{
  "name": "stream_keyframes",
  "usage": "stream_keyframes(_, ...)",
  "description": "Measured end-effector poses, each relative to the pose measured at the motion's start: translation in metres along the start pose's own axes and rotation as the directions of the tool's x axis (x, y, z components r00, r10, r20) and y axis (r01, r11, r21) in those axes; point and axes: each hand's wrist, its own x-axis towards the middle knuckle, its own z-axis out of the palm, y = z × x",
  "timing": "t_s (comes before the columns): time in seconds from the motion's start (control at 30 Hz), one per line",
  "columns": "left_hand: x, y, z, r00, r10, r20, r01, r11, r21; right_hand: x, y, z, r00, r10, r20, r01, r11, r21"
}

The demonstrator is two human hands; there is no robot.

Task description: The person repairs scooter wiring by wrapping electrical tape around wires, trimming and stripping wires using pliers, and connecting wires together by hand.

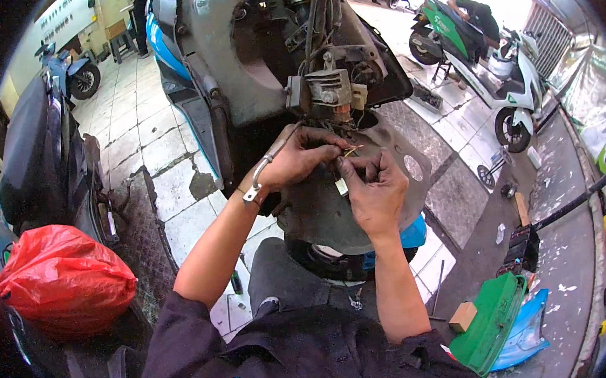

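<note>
My left hand (304,154) pinches thin yellowish wires (353,149) between thumb and fingertips. Close beside it, my right hand (377,189) is closed with thumb and forefinger on the same wires. A small white connector (342,186) hangs by my right thumb; whether my fingers touch it I cannot tell. Just above both hands, a finned metal block (329,87) is fixed among cables on the stripped scooter (238,60). Beneath them spreads a dark, dusty plastic panel (319,212) with a round hole. A grey cable with a metal lug (251,192) lies over my left wrist.
On the left, a red plastic bag (67,279) rests on a dark scooter seat. A green toolbox lid (492,327), a small cardboard box (462,316) and a blue panel (527,335) lie at lower right. Farther right stands a white scooter (513,79), with another person (477,19) bending behind.
</note>
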Motion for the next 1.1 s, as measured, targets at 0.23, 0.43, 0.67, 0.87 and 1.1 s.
stream_keyframes(0.23, -0.001, 0.004, 0.006, 1.000, -0.012, -0.015, 0.013, 0.999, 0.052, -0.001, -0.004, 0.002, 1.000, 0.003, -0.008, -0.004, 0.993, -0.117)
stream_keyframes(0.43, -0.001, 0.007, 0.010, 1.000, 0.005, -0.019, -0.003, 0.993, 0.122, 0.001, -0.005, -0.001, 0.999, -0.035, 0.011, 0.037, 0.986, -0.160)
stream_keyframes(0.67, 0.000, 0.007, 0.016, 0.998, 0.049, -0.033, -0.046, 0.996, 0.077, 0.005, -0.002, 0.000, 0.999, -0.042, 0.022, 0.045, 0.985, -0.169)
stream_keyframes(0.87, -0.002, 0.006, 0.014, 0.997, 0.013, -0.078, -0.005, 0.994, 0.109, 0.010, 0.001, -0.018, 0.980, -0.118, 0.160, 0.138, 0.983, -0.119)
stream_keyframes(1.1, -0.002, 0.012, 0.011, 1.000, -0.011, -0.029, 0.013, 0.996, 0.092, 0.054, 0.017, -0.041, 0.766, -0.569, 0.300, 0.628, 0.761, -0.162)
